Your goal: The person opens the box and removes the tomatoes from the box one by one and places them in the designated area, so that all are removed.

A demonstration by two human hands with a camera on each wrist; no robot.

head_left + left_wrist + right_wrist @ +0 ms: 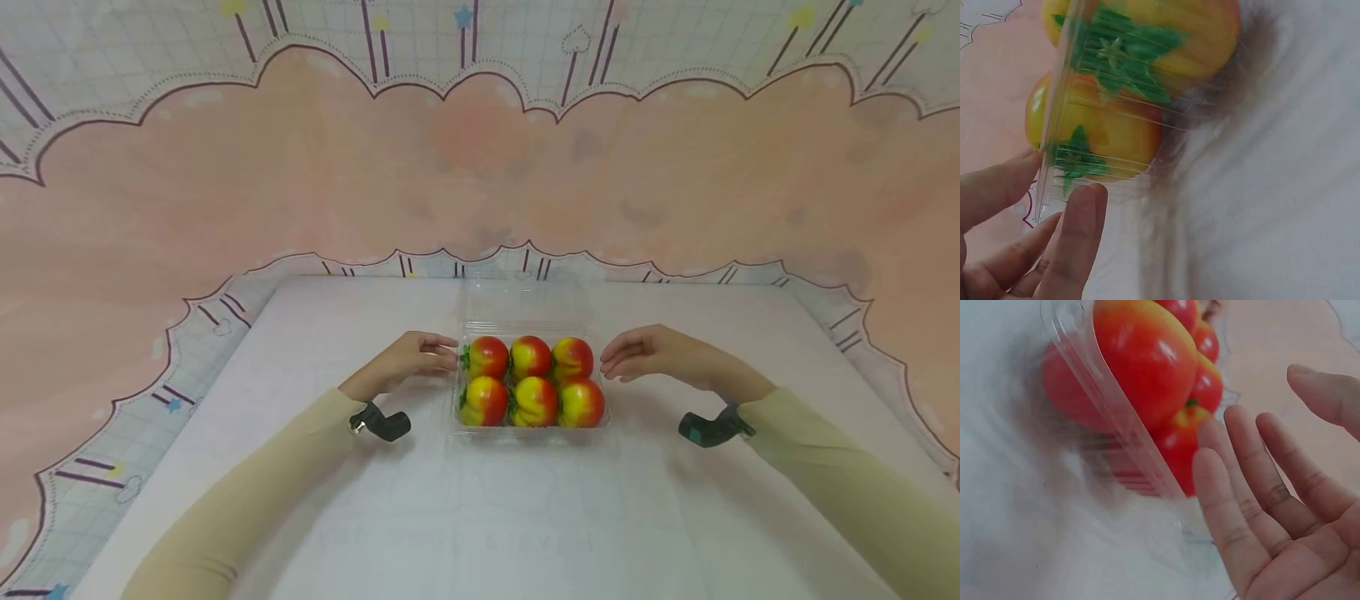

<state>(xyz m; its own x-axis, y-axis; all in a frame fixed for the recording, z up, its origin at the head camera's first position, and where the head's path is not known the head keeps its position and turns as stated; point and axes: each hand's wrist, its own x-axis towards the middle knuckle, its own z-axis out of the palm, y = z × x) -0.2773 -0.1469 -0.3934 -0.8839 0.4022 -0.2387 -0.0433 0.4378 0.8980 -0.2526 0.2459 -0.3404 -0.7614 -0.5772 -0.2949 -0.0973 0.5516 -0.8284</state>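
we see a clear container near the middle of the white desk, its lid standing raised behind six red-and-yellow fruits in two rows. at the left wall we find the left hand, fingers loosely extended; contact we cannot tell. just beside the right wall, the right hand is spread wide, holding nothing.

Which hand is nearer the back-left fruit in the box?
Left. The left hand is just left of the fruit, by the left side of the box; the right hand is by the opposite side.
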